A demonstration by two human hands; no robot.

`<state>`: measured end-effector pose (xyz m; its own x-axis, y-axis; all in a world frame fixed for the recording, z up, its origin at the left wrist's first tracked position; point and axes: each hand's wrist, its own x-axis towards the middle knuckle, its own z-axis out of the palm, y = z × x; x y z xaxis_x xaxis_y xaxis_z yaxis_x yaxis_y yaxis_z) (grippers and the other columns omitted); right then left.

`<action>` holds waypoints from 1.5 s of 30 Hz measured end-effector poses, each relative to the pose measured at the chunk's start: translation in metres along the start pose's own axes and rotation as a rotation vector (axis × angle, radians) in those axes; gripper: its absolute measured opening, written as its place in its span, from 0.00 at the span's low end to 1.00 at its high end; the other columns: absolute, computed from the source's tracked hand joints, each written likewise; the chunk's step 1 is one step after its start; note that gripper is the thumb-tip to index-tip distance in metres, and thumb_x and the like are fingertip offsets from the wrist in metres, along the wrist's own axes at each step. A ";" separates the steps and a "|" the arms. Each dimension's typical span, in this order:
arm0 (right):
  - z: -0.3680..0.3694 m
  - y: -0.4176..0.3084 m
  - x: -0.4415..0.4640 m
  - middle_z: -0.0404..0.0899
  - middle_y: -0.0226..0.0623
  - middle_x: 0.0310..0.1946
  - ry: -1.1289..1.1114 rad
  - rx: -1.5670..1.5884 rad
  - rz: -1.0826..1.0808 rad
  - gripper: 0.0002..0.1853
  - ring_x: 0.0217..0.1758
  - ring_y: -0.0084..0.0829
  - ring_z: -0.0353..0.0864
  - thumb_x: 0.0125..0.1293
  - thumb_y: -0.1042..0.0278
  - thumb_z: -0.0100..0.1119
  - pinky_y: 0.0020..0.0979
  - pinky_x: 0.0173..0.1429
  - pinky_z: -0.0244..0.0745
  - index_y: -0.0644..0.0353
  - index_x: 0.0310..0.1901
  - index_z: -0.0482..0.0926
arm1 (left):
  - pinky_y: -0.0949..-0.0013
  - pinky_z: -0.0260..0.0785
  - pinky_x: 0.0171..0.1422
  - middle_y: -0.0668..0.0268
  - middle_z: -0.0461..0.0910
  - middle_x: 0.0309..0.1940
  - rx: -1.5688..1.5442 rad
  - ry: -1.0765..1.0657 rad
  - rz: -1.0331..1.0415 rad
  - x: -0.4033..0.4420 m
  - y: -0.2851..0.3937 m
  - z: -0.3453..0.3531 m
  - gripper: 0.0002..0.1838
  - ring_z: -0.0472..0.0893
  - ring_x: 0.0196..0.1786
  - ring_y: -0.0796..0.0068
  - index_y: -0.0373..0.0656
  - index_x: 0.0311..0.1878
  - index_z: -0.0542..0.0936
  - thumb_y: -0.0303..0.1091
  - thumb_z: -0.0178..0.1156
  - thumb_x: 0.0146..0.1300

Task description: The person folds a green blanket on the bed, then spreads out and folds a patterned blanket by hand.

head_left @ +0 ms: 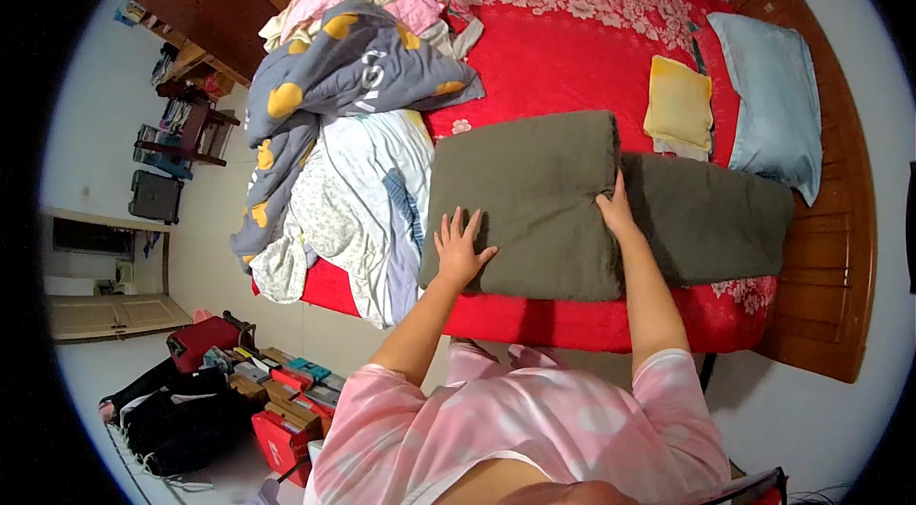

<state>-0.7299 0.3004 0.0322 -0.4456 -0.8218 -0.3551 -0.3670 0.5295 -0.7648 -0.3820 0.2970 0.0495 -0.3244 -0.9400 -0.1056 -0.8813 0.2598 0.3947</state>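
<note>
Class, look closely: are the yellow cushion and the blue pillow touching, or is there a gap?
Apart. The head view shows a strip of red cloth between the yellow cushion and blue pillow.

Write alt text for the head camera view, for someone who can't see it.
Two bare hands on a folded dark green quilt on a red bed: left hand spread flat on top, right hand at the fold's edge. Rumpled bedding lies left; a yellow cushion and blue pillow lie right, near the wooden headboard.

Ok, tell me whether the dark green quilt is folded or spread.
Partly folded: the dark green quilt forms a thick block under the left hand, with a flatter stretch reaching toward the headboard.
</note>
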 end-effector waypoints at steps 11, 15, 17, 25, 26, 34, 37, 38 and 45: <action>0.059 0.057 0.028 0.53 0.55 0.69 -0.180 0.277 0.269 0.52 0.71 0.48 0.56 0.58 0.41 0.60 0.39 0.70 0.54 0.71 0.70 0.45 | 0.34 0.39 0.70 0.57 0.44 0.74 0.118 -0.065 -0.072 0.000 0.006 0.044 0.43 0.43 0.74 0.45 0.61 0.70 0.59 0.60 0.62 0.52; 0.098 0.016 0.020 0.56 0.51 0.69 -0.301 0.373 0.113 0.47 0.71 0.46 0.57 0.59 0.43 0.59 0.39 0.69 0.54 0.64 0.70 0.48 | 0.34 0.38 0.70 0.57 0.45 0.74 0.160 0.015 -0.134 -0.001 -0.008 0.034 0.43 0.44 0.74 0.45 0.59 0.71 0.59 0.61 0.60 0.53; 0.114 0.019 0.027 0.57 0.50 0.68 -0.375 0.305 0.156 0.48 0.70 0.47 0.58 0.58 0.46 0.62 0.43 0.68 0.55 0.60 0.71 0.47 | 0.34 0.36 0.70 0.56 0.43 0.74 0.212 -0.021 -0.220 0.002 -0.022 0.038 0.46 0.42 0.74 0.45 0.60 0.71 0.58 0.64 0.61 0.50; 0.093 -0.014 0.045 0.49 0.43 0.71 0.186 -0.430 -0.473 0.39 0.73 0.48 0.49 0.60 0.55 0.59 0.59 0.70 0.44 0.47 0.71 0.51 | 0.34 0.36 0.71 0.56 0.44 0.74 0.240 -0.088 -0.159 0.021 -0.027 0.062 0.44 0.44 0.75 0.49 0.64 0.69 0.63 0.65 0.62 0.47; 0.102 -0.033 0.045 0.47 0.41 0.72 0.120 -0.538 -0.625 0.36 0.74 0.47 0.46 0.62 0.55 0.57 0.60 0.71 0.40 0.47 0.70 0.54 | 0.34 0.36 0.71 0.57 0.45 0.74 0.242 -0.063 -0.130 0.020 -0.033 0.062 0.43 0.45 0.75 0.51 0.64 0.68 0.64 0.64 0.62 0.47; 0.176 0.000 0.121 0.34 0.37 0.75 -0.227 -0.874 -0.515 0.43 0.77 0.47 0.31 0.58 0.33 0.52 0.64 0.71 0.31 0.36 0.72 0.49 | 0.33 0.36 0.70 0.61 0.49 0.73 0.252 -0.018 -0.123 0.026 -0.071 0.119 0.40 0.47 0.75 0.58 0.65 0.67 0.64 0.59 0.62 0.49; 0.194 0.018 0.144 0.36 0.37 0.75 -0.221 -0.890 -0.531 0.43 0.77 0.47 0.32 0.58 0.32 0.51 0.66 0.70 0.31 0.36 0.72 0.50 | 0.32 0.36 0.70 0.61 0.47 0.74 0.292 -0.045 -0.150 0.035 -0.088 0.155 0.41 0.46 0.75 0.58 0.65 0.68 0.63 0.61 0.61 0.49; 0.201 0.024 0.150 0.37 0.36 0.74 -0.221 -0.905 -0.531 0.42 0.77 0.47 0.32 0.58 0.32 0.51 0.66 0.70 0.31 0.35 0.72 0.51 | 0.32 0.36 0.70 0.61 0.47 0.74 0.289 -0.050 -0.149 0.038 -0.094 0.166 0.41 0.45 0.75 0.58 0.65 0.68 0.63 0.61 0.60 0.49; 0.222 0.039 0.169 0.40 0.37 0.74 -0.203 -0.897 -0.526 0.42 0.77 0.46 0.32 0.57 0.34 0.55 0.66 0.70 0.27 0.39 0.71 0.55 | 0.30 0.37 0.68 0.61 0.46 0.74 0.279 -0.040 -0.148 0.047 -0.116 0.203 0.41 0.44 0.75 0.57 0.67 0.69 0.61 0.63 0.58 0.51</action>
<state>-0.6386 0.1350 -0.1767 0.0589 -0.9687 -0.2410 -0.9796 -0.0095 -0.2008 -0.3651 0.2681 -0.1866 -0.1939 -0.9642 -0.1809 -0.9784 0.1766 0.1078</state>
